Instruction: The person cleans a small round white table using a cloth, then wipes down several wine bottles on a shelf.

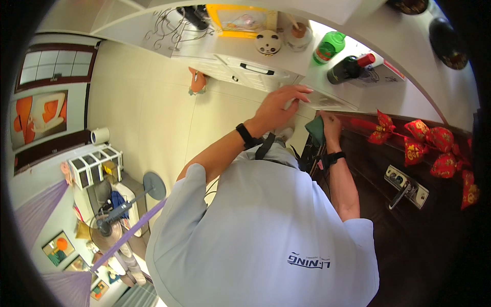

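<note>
My right hand [332, 129] grips a folded green cloth [315, 130] beside the edge of a dark brown door [368, 184]. Whether the cloth touches that edge cannot be made out. To its left, my left hand [282, 103] is empty, palm down with the fingers slightly bent and apart. Its fingertips overlap the lower front of a white cabinet [230, 61] in the picture; contact is unclear. A metal lever handle [406, 188] is mounted on the door, and a string of red fabric ornaments [440, 139] hangs along it.
On the cabinet shelves stand a green bottle [329, 48], a red-capped wine bottle [347, 70], a panda-faced container [268, 42] and a yellow picture frame [241, 21]. An orange figurine [198, 80] is on the tiled floor [153, 96]. A fan [111, 226] stands left.
</note>
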`<action>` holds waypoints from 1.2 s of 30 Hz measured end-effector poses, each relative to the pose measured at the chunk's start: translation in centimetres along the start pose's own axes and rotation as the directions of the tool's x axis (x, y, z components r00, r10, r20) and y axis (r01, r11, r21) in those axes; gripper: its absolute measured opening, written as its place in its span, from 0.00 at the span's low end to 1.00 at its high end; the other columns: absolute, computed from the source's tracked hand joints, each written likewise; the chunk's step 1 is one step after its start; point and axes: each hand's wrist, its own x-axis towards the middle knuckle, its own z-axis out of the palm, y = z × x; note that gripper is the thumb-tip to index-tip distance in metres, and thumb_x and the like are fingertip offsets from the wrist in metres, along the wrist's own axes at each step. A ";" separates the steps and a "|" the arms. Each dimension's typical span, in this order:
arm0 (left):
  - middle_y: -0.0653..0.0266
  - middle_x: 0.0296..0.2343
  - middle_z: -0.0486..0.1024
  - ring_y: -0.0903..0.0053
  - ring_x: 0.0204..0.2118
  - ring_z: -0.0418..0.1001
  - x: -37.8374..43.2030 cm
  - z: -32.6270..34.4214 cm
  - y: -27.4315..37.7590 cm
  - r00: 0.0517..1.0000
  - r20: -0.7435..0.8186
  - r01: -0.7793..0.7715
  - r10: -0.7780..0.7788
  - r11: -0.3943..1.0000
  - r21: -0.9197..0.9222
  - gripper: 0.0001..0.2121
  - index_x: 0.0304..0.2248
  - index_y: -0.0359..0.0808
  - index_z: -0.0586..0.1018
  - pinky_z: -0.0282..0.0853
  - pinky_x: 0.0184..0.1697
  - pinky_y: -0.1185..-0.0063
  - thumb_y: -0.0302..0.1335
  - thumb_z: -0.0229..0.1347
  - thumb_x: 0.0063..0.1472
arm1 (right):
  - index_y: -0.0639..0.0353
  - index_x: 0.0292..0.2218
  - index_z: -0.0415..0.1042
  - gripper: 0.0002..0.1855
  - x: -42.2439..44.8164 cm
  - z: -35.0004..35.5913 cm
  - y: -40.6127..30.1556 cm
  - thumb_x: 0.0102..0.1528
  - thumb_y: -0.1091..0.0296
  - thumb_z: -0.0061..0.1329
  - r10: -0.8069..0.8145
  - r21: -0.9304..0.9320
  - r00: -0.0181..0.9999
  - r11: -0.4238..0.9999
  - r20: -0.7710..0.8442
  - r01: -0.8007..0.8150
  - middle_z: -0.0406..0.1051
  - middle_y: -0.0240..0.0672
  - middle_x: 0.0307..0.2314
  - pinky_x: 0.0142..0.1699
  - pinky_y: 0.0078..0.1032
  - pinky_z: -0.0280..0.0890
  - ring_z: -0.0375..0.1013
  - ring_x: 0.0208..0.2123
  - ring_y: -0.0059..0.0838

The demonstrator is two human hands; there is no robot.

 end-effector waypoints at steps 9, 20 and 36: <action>0.56 0.40 0.80 0.72 0.45 0.77 -7.0 -12.0 -6.6 0.778 -0.555 0.191 -0.294 0.953 -0.236 0.11 0.35 0.28 0.78 0.72 0.52 0.77 0.13 0.43 0.65 | 0.74 0.34 0.79 0.28 -4.0 2.5 2.0 0.57 0.48 0.59 0.254 0.093 0.966 0.962 0.043 -0.257 0.77 0.39 0.30 0.41 0.29 0.65 0.72 0.33 0.30; 0.57 0.47 0.74 0.70 0.51 0.74 -7.6 -29.6 -18.3 0.586 -0.356 0.432 -0.728 0.652 -0.623 0.12 0.46 0.28 0.74 0.73 0.55 0.74 0.23 0.45 0.67 | 0.63 0.20 0.66 0.30 -4.3 14.2 -1.8 0.59 0.45 0.56 0.223 0.181 0.969 0.963 -0.109 -0.201 0.53 0.26 0.16 0.29 0.31 0.49 0.53 0.21 0.22; 0.56 0.55 0.56 0.57 0.56 0.65 -1.6 -37.0 -24.2 0.586 -0.183 0.304 -0.789 0.424 -0.853 0.19 0.56 0.33 0.65 0.75 0.54 0.58 0.29 0.47 0.68 | 0.66 0.32 0.78 0.22 -13.4 20.5 -7.5 0.62 0.50 0.54 0.357 0.199 0.928 0.922 -0.110 -0.332 0.68 0.26 0.22 0.31 0.25 0.59 0.63 0.25 0.19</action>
